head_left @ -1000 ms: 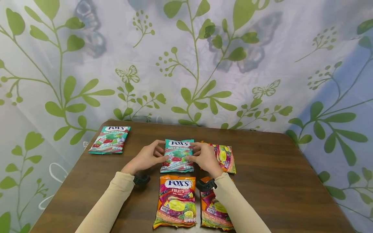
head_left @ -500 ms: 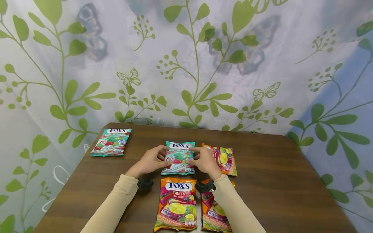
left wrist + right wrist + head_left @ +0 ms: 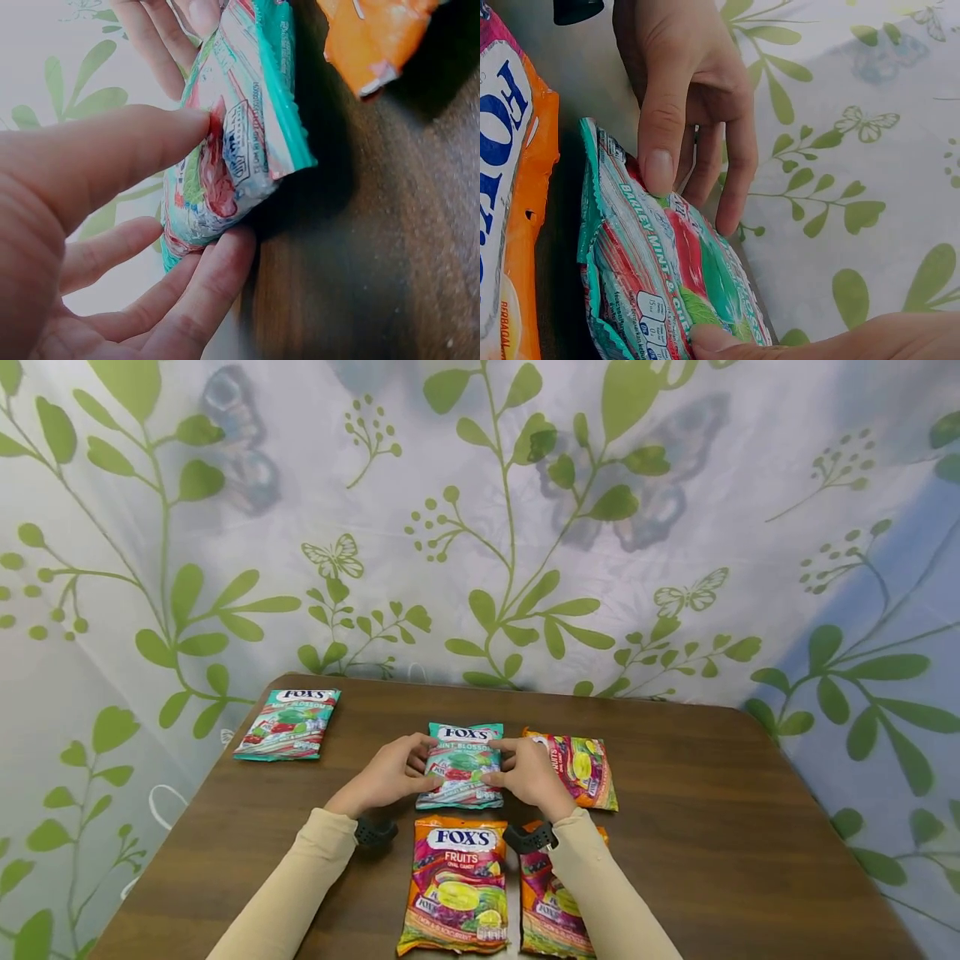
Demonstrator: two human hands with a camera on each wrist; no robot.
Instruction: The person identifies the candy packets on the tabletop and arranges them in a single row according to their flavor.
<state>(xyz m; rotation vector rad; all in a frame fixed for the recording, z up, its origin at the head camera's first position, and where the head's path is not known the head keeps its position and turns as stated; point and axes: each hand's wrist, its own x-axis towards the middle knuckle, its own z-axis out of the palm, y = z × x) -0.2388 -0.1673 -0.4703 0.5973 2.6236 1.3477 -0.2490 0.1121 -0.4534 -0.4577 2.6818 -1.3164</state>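
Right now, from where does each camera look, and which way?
Head: on the head, facing forward and down at the brown wooden table; left hand, right hand, beige fabric sleeves show.
Left wrist: on that wrist, facing rightward at the held teal plastic candy bag; both hands show.
Right wrist: on that wrist, facing leftward at it; both hands show.
Wrist views share that bag.

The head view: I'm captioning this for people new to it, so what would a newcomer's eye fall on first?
Probably the teal Mint Blossom bag low in the centre, held between the left grip and the right grip. Next, likely the orange Fruits bag just below it in the picture. The leaf-patterned backdrop also stands out, filling the upper half.
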